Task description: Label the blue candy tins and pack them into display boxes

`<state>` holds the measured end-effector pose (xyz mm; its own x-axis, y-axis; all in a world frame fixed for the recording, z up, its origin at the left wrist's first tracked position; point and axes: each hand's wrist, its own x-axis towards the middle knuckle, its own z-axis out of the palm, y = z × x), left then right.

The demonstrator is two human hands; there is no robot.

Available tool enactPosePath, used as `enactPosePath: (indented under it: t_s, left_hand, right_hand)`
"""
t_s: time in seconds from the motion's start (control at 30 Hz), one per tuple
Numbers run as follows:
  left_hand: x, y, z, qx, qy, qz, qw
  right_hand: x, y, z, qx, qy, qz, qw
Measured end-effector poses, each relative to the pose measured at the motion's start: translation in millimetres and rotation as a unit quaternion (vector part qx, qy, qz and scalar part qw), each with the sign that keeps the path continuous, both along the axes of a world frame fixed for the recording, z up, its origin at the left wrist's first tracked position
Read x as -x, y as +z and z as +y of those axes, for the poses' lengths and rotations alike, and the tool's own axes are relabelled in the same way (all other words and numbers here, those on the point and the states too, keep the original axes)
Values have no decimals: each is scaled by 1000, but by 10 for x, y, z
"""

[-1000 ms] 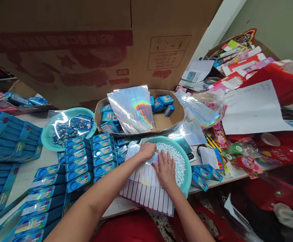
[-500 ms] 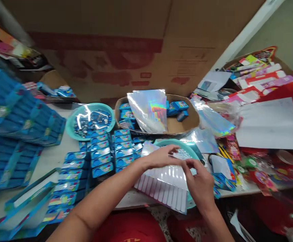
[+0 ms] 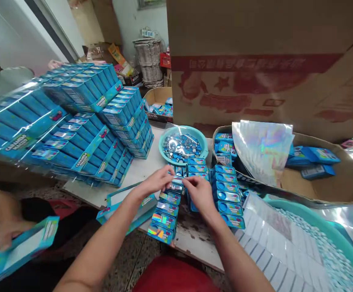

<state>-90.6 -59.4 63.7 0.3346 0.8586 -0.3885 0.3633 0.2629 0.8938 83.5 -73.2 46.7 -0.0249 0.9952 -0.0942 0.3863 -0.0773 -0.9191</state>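
Observation:
Both my hands meet over the upper part of a row of small blue boxes, whose lower ones carry shiny rainbow stickers. My left hand is closed at the left end of a thin shiny sticker, its fingers curled. At the strip's other end, the thumb and forefinger of my right hand are pinched together. The strip lies on or just above a box; I cannot tell which. Two more rows of blue boxes stand to the right, with round recesses on top.
Behind the rows sits a turquoise basin of small shiny pieces. A cardboard tray holds blue boxes and holographic sheets. Sticker sheets overlap a basin of pale pieces. Packed display boxes are stacked left, where another person's hand holds a carton.
My hands have moved left from above the sticker sheets to the row of blue boxes. The view has turned left, bringing the stacked boxes and another person into sight.

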Motion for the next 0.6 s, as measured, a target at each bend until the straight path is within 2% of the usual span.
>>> enactPosePath:
  t_s: [0.07,0.17,0.3,0.43,0.6]
  left_hand:
    - [278,-109,92,-12,0,18,1000]
    - [455,-265,199,-33,-28,30,999]
    - [490,-377,277,-38,-56,20,997]
    - [510,-432,312,-16,-64,3,998]
    - [445,-560,277,22,-23,-46,998]
  right_hand:
    - [272,-87,116,26,7,-25,999]
    - [456,-175,180,46,1,-96,994]
    - [499,-172,183,52,2,-191,980]
    - [534,-141,210,53,3,-233,971]
    - [574,-141,288,73,6,-271,960]
